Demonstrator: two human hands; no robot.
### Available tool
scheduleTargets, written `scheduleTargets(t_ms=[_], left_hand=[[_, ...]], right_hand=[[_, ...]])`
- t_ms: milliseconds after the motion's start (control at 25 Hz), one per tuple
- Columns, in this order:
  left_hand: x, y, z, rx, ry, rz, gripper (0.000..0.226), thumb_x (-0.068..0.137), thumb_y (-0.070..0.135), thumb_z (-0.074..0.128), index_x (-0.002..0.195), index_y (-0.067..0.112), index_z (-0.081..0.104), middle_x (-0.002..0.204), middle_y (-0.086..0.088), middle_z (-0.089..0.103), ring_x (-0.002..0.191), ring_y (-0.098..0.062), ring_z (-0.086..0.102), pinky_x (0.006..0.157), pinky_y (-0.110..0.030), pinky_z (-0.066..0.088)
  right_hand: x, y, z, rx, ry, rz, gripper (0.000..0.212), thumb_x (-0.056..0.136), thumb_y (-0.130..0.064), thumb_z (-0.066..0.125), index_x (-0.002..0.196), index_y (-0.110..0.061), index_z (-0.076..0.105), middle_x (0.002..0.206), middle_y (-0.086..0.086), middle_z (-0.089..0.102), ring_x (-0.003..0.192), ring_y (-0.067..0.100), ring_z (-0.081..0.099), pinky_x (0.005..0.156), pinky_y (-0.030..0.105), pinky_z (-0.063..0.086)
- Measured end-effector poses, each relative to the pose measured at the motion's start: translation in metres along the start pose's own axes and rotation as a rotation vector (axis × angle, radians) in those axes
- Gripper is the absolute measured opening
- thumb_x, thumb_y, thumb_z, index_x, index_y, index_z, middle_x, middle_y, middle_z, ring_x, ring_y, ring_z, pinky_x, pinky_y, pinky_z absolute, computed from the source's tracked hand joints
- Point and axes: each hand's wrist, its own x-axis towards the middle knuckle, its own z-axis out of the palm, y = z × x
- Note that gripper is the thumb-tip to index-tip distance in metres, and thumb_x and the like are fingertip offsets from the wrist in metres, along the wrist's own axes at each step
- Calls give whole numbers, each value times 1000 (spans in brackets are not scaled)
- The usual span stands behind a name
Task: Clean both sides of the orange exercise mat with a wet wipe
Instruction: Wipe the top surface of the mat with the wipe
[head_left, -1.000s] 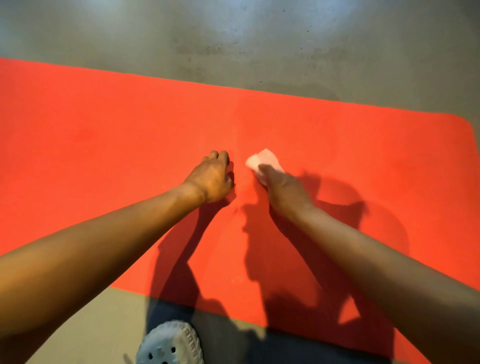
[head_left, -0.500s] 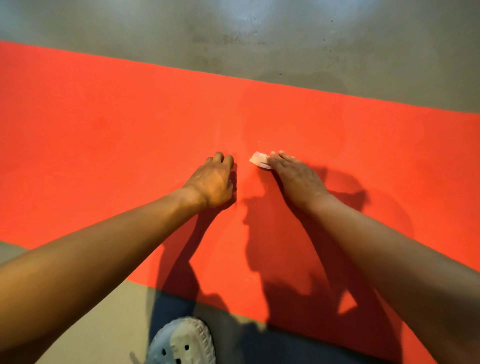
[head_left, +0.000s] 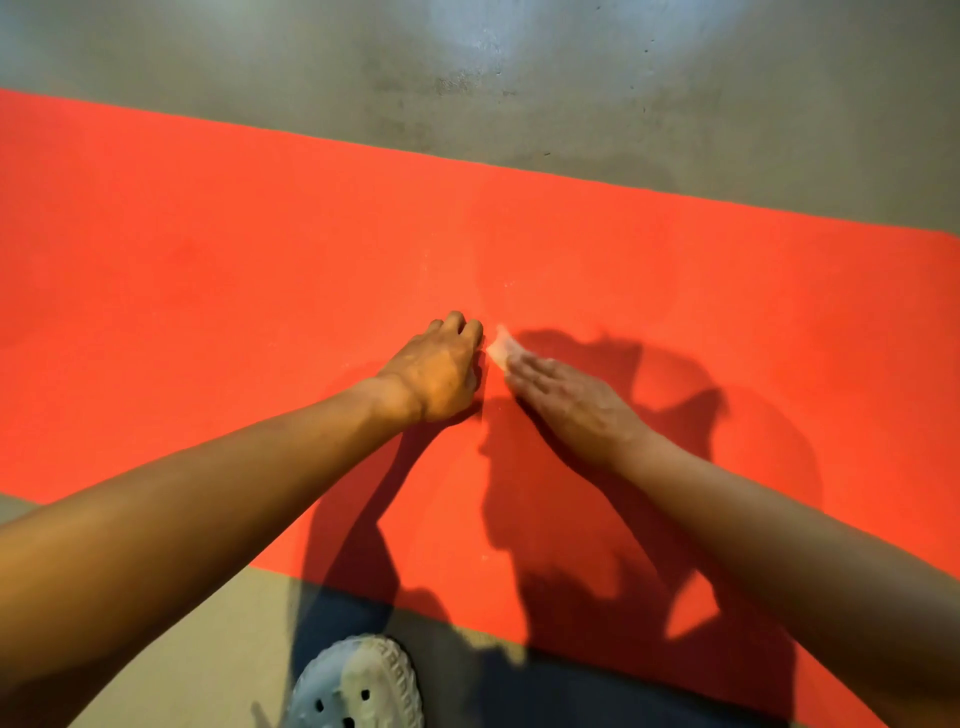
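The orange exercise mat (head_left: 208, 291) lies flat on the grey floor and fills the middle of the view. My right hand (head_left: 566, 402) presses flat on the mat with straight fingers, and a white wet wipe (head_left: 500, 347) shows from under its fingertips. My left hand (head_left: 439, 369) rests on the mat just left of the wipe, its fingers curled under into a loose fist with nothing seen in it. Both hands sit near the mat's middle, almost touching each other.
Bare grey concrete floor (head_left: 571, 78) runs beyond the mat's far edge and in front of its near edge. A white perforated clog (head_left: 358, 686) on my foot stands at the bottom, just short of the mat. Shadows of my arms fall across the mat.
My right hand has flattened onto the wipe and slid it left and toward me, so less of the wipe shows. My left hand has stayed in place.
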Motion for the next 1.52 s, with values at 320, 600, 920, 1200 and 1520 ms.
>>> scheduleTargets(t_ms=[320, 600, 920, 1200, 1520], left_hand=[[-2, 11, -3, 47, -66, 52, 23, 91, 23, 50, 111, 11, 50, 112, -13, 50, 102, -36, 53, 86, -50, 48], [0, 23, 3, 220, -99, 183, 28, 90, 36, 57, 108, 15, 51, 112, -8, 50, 103, -31, 54, 78, -40, 44], [-9, 45, 27, 298, -234, 771, 87, 72, 79, 64, 143, 30, 49, 151, 4, 45, 138, -24, 42, 107, -40, 42], [-15, 53, 51, 520, -302, 780, 103, 78, 80, 56, 160, 34, 16, 169, -1, 5, 155, -34, 1, 124, -52, 14], [-12, 62, 57, 575, -288, 798, 103, 80, 86, 43, 161, 34, 8, 169, -1, 3, 155, -32, -6, 124, -55, 4]], right_hand=[[-3, -9, -11, 123, 53, 218, 42, 101, -10, 46, 142, -12, 53, 146, 7, 56, 142, 23, 45, 115, 35, 39], [-12, -5, -21, 204, 128, 251, 10, 92, -12, 58, 92, -18, 66, 91, 3, 62, 89, 28, 58, 74, 46, 51], [-33, 26, -23, 212, 82, 542, 31, 86, -5, 53, 113, -13, 67, 96, 12, 57, 91, 38, 57, 79, 47, 48], [-48, 29, -35, 232, 53, 486, 25, 94, -13, 55, 112, -19, 70, 98, 6, 55, 85, 34, 63, 71, 44, 51], [-60, 61, -42, 280, 177, 809, 24, 97, -23, 52, 109, -13, 70, 101, 12, 57, 100, 35, 59, 82, 45, 48]])
